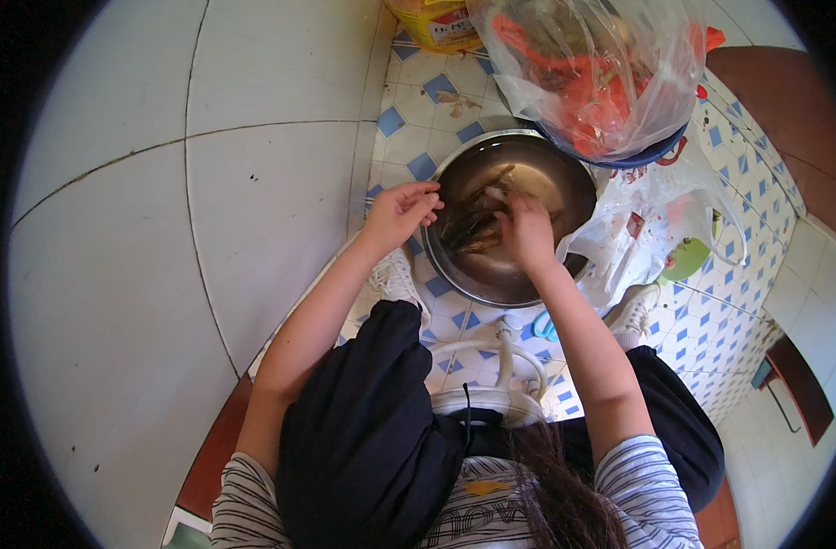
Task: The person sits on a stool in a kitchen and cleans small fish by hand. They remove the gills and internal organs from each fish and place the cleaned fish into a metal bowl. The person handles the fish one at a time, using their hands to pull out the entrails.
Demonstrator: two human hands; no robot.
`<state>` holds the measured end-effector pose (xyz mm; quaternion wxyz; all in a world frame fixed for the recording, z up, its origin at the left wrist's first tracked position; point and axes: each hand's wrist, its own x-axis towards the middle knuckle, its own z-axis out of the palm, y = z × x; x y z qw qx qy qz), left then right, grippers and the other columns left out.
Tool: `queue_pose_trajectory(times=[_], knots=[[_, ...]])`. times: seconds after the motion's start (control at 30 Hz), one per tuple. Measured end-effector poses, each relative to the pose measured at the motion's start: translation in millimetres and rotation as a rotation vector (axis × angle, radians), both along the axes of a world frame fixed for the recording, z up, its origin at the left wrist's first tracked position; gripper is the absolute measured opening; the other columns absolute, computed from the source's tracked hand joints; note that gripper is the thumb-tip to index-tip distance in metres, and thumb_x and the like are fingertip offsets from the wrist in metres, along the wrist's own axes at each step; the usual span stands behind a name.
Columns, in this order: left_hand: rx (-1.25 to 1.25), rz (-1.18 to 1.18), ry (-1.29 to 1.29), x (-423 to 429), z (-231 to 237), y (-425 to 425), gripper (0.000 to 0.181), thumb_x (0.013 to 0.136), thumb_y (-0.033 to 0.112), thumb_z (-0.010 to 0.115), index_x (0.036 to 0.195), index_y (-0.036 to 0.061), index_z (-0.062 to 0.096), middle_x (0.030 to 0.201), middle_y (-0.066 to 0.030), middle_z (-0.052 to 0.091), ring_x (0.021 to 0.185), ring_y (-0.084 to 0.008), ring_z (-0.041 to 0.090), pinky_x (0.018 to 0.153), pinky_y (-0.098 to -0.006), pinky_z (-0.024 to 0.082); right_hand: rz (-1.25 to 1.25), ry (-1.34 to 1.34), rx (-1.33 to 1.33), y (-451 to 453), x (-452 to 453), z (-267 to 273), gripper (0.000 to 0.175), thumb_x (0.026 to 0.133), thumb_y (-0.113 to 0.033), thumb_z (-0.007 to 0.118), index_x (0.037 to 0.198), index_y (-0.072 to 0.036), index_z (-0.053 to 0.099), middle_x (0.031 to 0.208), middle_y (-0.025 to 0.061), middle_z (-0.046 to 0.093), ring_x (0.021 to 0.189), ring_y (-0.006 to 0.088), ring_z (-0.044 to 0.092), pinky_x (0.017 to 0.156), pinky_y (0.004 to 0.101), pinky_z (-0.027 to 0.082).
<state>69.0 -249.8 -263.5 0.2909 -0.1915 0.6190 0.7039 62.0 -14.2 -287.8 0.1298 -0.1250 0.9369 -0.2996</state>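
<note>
A round metal basin (511,291) of brownish water stands on the tiled floor between my feet. Dark greenish-brown pieces (467,221), too blurred to identify, lie in the water at its left side. My right hand (527,230) reaches into the basin, its fingertips bent at the edge of the pieces; a small pale thing shows by the fingertips, and whether they grip it I cannot tell. Over the left rim is my left hand (407,211), fingers loosely curled near the thumb, and whether it holds something small cannot be made out.
A clear plastic bag (637,103) with red bags inside rests on a blue-rimmed container behind the basin. At the right lie a white plastic bag (613,240) and a green bowl (689,261). A yellow package (445,27) stands at the back; blue-handled scissors (545,326) lie near the basin.
</note>
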Motion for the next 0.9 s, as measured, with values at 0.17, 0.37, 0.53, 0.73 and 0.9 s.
queue_pose_trajectory(times=[0.17, 0.37, 0.53, 0.73, 0.9], knots=[[0.004, -0.012, 0.013, 5, -3, 1, 0.03, 0.09, 0.018, 0.053, 0.115, 0.0018, 0.055, 0.094, -0.0106, 0.064, 0.075, -0.0108, 0.06, 0.068, -0.0236, 0.05, -0.151, 0.027, 0.203, 34, 34, -12, 0.038, 0.074, -0.008, 0.058, 0.11, 0.002, 0.051, 0.107, 0.0201, 0.055, 0.099, 0.0351, 0.051, 0.084, 0.0415, 0.042], [-0.011, -0.019, 0.03, 10, 0, 2, 0.028, 0.091, 0.018, 0.052, 0.114, 0.0029, 0.055, 0.093, -0.009, 0.064, 0.073, -0.0096, 0.058, 0.067, -0.0232, 0.049, -0.28, -0.073, 0.136, 64, 80, -4, 0.026, 0.076, -0.003, 0.053, 0.102, 0.0, 0.055, 0.094, 0.0184, 0.058, 0.086, 0.036, 0.054, 0.079, 0.0431, 0.043], [0.008, 0.001, 0.008, 14, 6, 6, 0.028, 0.088, 0.016, 0.056, 0.112, 0.0008, 0.055, 0.091, -0.0085, 0.064, 0.074, -0.0099, 0.058, 0.066, -0.0226, 0.048, -0.365, -0.098, 0.192, 65, 82, -2, 0.016, 0.077, -0.002, 0.051, 0.09, 0.001, 0.059, 0.084, 0.0204, 0.059, 0.083, 0.0371, 0.055, 0.074, 0.0431, 0.045], [0.014, 0.002, 0.015, 33, 5, 13, 0.027, 0.088, 0.014, 0.056, 0.111, 0.0009, 0.055, 0.091, -0.0081, 0.063, 0.075, -0.0095, 0.057, 0.067, -0.0224, 0.048, -0.314, -0.149, 0.312, 50, 73, -3, 0.02, 0.072, -0.001, 0.051, 0.091, 0.0, 0.057, 0.097, 0.0179, 0.057, 0.09, 0.0357, 0.053, 0.079, 0.0428, 0.043], [0.024, -0.007, 0.028, 47, 4, 16, 0.025, 0.088, 0.014, 0.055, 0.11, 0.0013, 0.056, 0.091, -0.0079, 0.063, 0.075, -0.0092, 0.057, 0.068, -0.0226, 0.048, 0.32, 0.212, 0.418, 49, 59, 3, 0.02, 0.073, -0.011, 0.051, 0.091, -0.006, 0.057, 0.098, 0.0088, 0.055, 0.093, 0.0243, 0.051, 0.076, 0.0348, 0.04]])
